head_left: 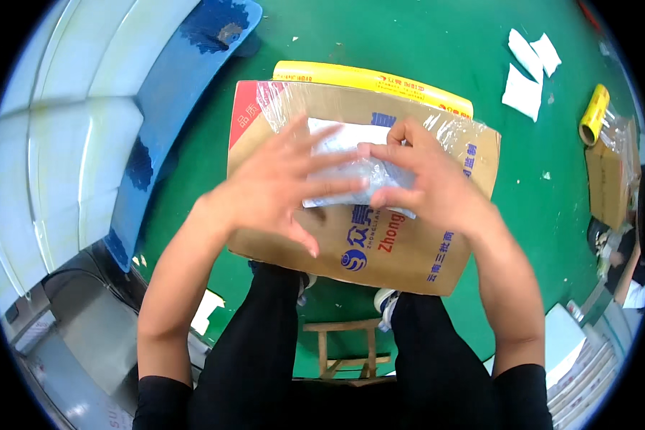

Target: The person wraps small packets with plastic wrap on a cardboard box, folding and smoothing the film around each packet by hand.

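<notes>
A white packet point(349, 134) wrapped partly in clear film lies on a printed cardboard sheet or box point(306, 242) in front of me. My left hand point(279, 183), slightly blurred, hovers over the packet's left side with its fingers spread. Over the right side is my right hand point(430, 172), its thumb and index finger apart near the film; whether it touches the film is unclear. Clear film point(271, 105) stretches across the cardboard's far part. Behind the far edge lies a yellow roll of cling film point(355, 78).
White packets point(524, 91) lie on the green floor at upper right. A blue curved plastic piece point(177, 91) stands at left beside large white wrapped bundles point(86, 123). At far right are another yellow roll point(594, 115), a cardboard box point(607, 183) and part of another person point(626, 263).
</notes>
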Demonstrator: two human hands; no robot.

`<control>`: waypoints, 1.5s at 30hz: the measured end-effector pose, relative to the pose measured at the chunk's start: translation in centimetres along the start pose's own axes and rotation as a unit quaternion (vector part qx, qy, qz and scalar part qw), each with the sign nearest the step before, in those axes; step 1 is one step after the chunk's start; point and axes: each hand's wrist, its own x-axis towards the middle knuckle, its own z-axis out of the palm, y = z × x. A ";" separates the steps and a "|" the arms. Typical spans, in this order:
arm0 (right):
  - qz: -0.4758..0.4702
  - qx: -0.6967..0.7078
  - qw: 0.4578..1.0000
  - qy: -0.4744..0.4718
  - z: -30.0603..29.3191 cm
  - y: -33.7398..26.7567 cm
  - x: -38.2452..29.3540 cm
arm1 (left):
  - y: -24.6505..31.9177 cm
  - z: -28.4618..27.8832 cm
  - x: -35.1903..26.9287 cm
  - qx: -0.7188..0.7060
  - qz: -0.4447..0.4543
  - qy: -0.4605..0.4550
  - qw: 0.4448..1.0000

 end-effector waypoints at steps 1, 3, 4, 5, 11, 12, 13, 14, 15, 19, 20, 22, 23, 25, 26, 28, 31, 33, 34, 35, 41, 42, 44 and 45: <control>-0.018 0.017 0.999 -0.029 -0.5 0.3 0.6 | 0.5 -0.2 -0.4 0.072 0.034 -0.069 0.994; 0.006 0.065 0.996 -0.063 -1.7 0.8 1.5 | 0.3 1.5 -0.6 0.033 0.042 -0.032 0.998; 0.011 0.110 0.990 -0.091 -2.3 0.9 1.8 | -0.5 1.9 -0.3 0.064 0.031 -0.011 0.997; 0.017 0.153 0.981 -0.120 -2.9 0.9 1.9 | -1.1 1.9 -0.2 0.067 0.031 -0.011 0.997; -0.241 -0.162 0.957 0.009 -1.9 2.5 -1.4 | -1.7 1.5 0.8 -0.055 0.032 0.072 0.995; -0.253 -0.181 0.948 0.066 -0.8 4.1 -1.5 | -1.3 1.3 1.6 -0.059 0.039 0.075 0.995; -0.269 -0.198 0.935 0.121 -0.3 4.4 -1.0 | -1.0 0.7 2.0 -0.089 0.003 0.068 0.994; -0.254 -0.166 0.939 0.161 -0.4 4.0 -1.0 | -0.8 0.4 2.4 -0.119 -0.032 0.061 0.990; -0.260 -0.165 0.937 0.164 -0.6 2.5 -1.0 | -0.6 0.2 1.7 -0.112 -0.034 0.062 0.991; 0.166 0.165 0.970 -0.062 -0.9 -1.5 -2.5 | 2.1 1.4 -0.9 -0.453 -0.349 -0.044 0.819; 0.143 0.085 0.986 -0.033 -0.2 -1.0 -2.6 | 2.2 1.4 -0.6 -0.371 -0.411 -0.037 0.832; 0.097 -0.133 0.985 0.055 0.5 -1.8 -2.9 | 3.2 2.0 0.3 -0.122 -0.412 0.105 0.897; 0.065 -0.263 0.956 0.114 0.6 -2.8 -2.4 | 3.0 2.3 0.6 0.058 -0.334 0.236 0.911; -0.007 -0.306 0.935 0.176 1.8 -3.6 -1.1 | 1.6 2.5 1.4 0.084 -0.314 0.275 0.905; -0.052 -0.324 0.940 0.092 2.2 -4.3 -0.5 | 0.7 3.3 1.1 0.007 -0.317 0.234 0.919; -0.085 -0.362 0.928 0.031 2.6 -3.5 0.7 | 0.2 3.4 1.7 0.018 -0.285 0.182 0.941; -0.127 -0.287 0.946 -0.087 2.4 -2.4 2.5 | -0.3 0.7 2.3 -0.182 -0.445 0.077 0.874; -0.140 -0.268 0.948 -0.102 1.4 -3.2 2.4 | -1.2 -0.7 2.2 -0.207 -0.426 0.062 0.879; -0.132 -0.239 0.948 -0.165 0.7 -3.9 2.1 | -0.6 -1.6 3.1 -0.204 -0.329 0.032 0.922; -0.124 -0.209 0.943 -0.227 0.4 -4.2 1.7 | -0.4 -1.8 3.9 -0.199 -0.227 0.002 0.953; -0.121 0.023 0.949 -0.289 0.0 -3.1 0.3 | -1.5 5.1 5.2 0.093 0.007 -0.026 0.995; -0.067 0.082 0.937 -0.334 -0.4 -3.3 0.8 | -1.5 5.0 5.0 0.123 0.004 -0.047 0.991; -0.006 0.163 0.909 -0.383 0.2 -2.4 0.6 | -1.1 5.2 4.8 0.117 0.016 -0.059 0.991; -0.010 0.165 0.910 -0.380 1.2 -2.0 0.4 | -1.1 4.9 4.7 0.120 0.018 -0.065 0.991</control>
